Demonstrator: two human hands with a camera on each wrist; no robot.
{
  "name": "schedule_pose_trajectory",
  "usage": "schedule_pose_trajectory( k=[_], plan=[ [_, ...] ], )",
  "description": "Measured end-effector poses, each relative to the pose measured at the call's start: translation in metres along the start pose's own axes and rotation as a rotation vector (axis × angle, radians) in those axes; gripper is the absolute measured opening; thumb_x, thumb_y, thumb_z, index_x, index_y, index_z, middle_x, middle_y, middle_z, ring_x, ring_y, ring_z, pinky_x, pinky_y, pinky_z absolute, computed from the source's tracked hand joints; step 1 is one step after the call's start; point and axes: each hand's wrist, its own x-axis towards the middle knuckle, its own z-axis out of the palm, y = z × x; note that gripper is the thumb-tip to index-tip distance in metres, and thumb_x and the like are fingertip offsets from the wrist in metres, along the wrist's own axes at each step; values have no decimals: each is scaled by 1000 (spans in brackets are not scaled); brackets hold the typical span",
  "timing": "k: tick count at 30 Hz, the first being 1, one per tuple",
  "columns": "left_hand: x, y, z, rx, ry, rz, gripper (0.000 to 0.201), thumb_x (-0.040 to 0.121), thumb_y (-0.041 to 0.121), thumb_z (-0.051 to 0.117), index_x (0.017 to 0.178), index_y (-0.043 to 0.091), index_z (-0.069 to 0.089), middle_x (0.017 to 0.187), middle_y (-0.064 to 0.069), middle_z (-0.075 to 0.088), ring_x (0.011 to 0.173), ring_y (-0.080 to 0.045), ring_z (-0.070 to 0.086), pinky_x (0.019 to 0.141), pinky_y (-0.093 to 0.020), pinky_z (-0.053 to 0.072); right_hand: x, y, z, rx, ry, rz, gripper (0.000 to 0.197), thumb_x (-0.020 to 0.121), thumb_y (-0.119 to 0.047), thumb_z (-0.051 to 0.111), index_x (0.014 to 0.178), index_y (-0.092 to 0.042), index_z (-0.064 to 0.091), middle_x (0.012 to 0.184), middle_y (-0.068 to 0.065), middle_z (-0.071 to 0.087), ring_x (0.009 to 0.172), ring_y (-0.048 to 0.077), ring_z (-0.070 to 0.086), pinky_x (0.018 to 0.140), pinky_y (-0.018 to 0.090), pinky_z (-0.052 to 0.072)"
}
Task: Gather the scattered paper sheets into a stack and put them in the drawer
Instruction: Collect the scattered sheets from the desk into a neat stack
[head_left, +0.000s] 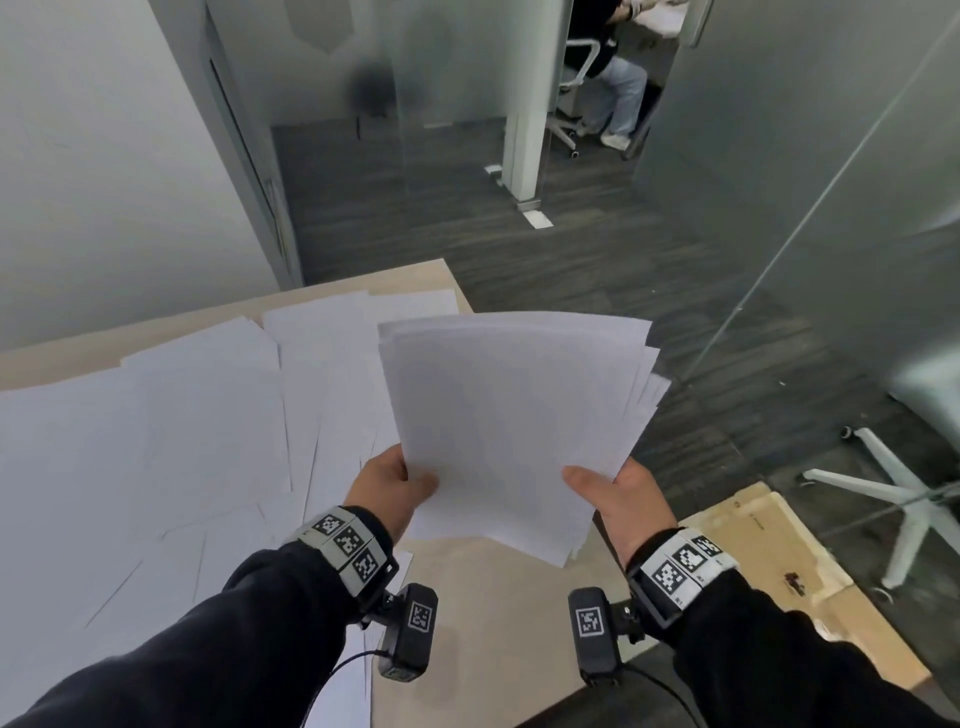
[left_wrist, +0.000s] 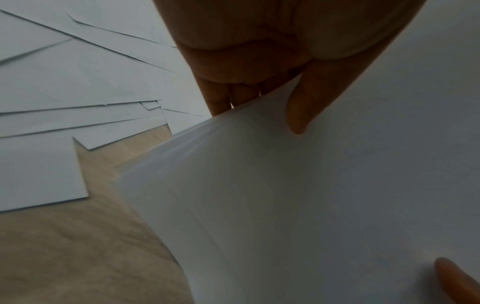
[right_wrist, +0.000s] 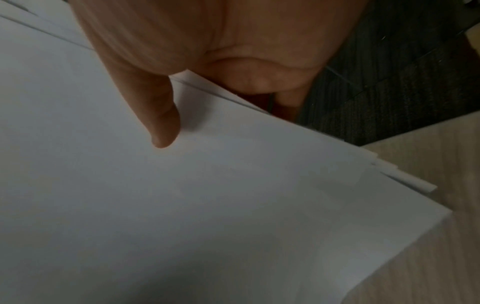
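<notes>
A loose stack of white paper sheets (head_left: 514, 415) is held up above the desk's right corner, its edges fanned unevenly at the right. My left hand (head_left: 395, 488) pinches the stack's lower left edge, thumb on top and fingers underneath. My right hand (head_left: 618, 493) pinches the lower right edge the same way. The left wrist view shows the thumb (left_wrist: 301, 111) pressed on the stack (left_wrist: 311, 195). The right wrist view shows that thumb (right_wrist: 161, 123) on the top sheet (right_wrist: 207, 195). Several more sheets (head_left: 156, 426) lie scattered and overlapping on the light wooden desk (head_left: 467, 623). No drawer is recognisable.
A flat cardboard piece (head_left: 769, 561) lies low at the right of the desk. A white chair base (head_left: 893, 493) stands on the dark carpet behind a glass partition (head_left: 831, 234). A person sits on an office chair (head_left: 582, 67) far back. A grey wall (head_left: 104, 156) runs along the left.
</notes>
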Motion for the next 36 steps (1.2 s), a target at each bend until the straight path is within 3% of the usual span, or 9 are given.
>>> schedule_pose_trajectory(
  k=[2, 4, 8, 14, 20, 24, 29, 32, 36],
  plan=[
    [-2, -5, -1, 16, -34, -31, 35, 82, 3, 69, 98, 33, 64, 98, 8, 74, 96, -16, 69, 92, -38, 52, -1, 6, 1, 1, -13, 9, 21, 85, -4, 70, 105, -9, 70, 101, 8, 75, 98, 27, 71, 88, 41, 55],
    [-4, -8, -1, 13, -59, -50, 36, 81, 3, 71, 100, 33, 63, 101, 9, 73, 98, -16, 68, 93, -38, 51, -2, 9, 2, 2, -16, 11, 23, 83, -2, 72, 104, -10, 70, 101, 8, 75, 97, 27, 71, 87, 41, 55],
    [-6, -10, -3, 3, -75, -45, 32, 82, 1, 70, 98, 29, 67, 94, 8, 75, 93, -12, 70, 87, -31, 51, -6, 13, 1, -40, -28, 11, 23, 81, -2, 73, 103, -11, 70, 97, 6, 76, 90, 21, 72, 76, 31, 54],
    [-10, -14, -6, 63, -42, -15, 18, 86, 10, 70, 91, 27, 72, 84, 7, 76, 84, -10, 70, 75, -23, 49, -12, 26, -6, -68, -22, 86, 16, 82, -1, 73, 96, -7, 73, 92, 8, 76, 88, 22, 72, 75, 30, 54],
    [-17, -12, -6, 98, -155, -36, 37, 80, 5, 74, 99, 35, 63, 97, 10, 74, 91, -5, 69, 82, -25, 51, -14, 31, -9, -90, -71, 124, 13, 81, 3, 72, 93, -1, 74, 93, 13, 76, 90, 26, 72, 80, 35, 56],
    [-14, -12, -6, 195, -157, -22, 19, 88, 17, 69, 92, 35, 69, 93, 11, 75, 89, -4, 69, 83, -24, 50, -13, 32, -11, -152, -72, 130, 13, 81, -3, 74, 92, -8, 75, 89, 5, 77, 86, 18, 73, 74, 26, 54],
    [-11, -10, -4, 162, -60, 29, 20, 89, 19, 69, 86, 39, 70, 89, 14, 74, 89, -6, 68, 83, -25, 50, -7, 26, -8, -225, 4, 58, 5, 80, -11, 77, 81, -15, 75, 82, -4, 77, 78, 7, 72, 70, 17, 52],
    [-8, -11, -4, 171, -65, 15, 19, 87, 18, 71, 90, 37, 69, 92, 14, 73, 91, -6, 67, 85, -28, 50, -7, 21, -7, -216, -9, 24, 11, 80, -7, 76, 80, -18, 75, 81, -6, 77, 77, 4, 72, 66, 11, 51],
    [-7, -16, -3, 211, -123, -32, 29, 82, 20, 75, 106, 32, 64, 107, 9, 69, 98, -10, 66, 92, -31, 51, -8, 22, -6, -282, -88, 26, 13, 81, -9, 75, 91, -17, 75, 88, -2, 77, 83, 9, 72, 71, 18, 54]
  ],
)
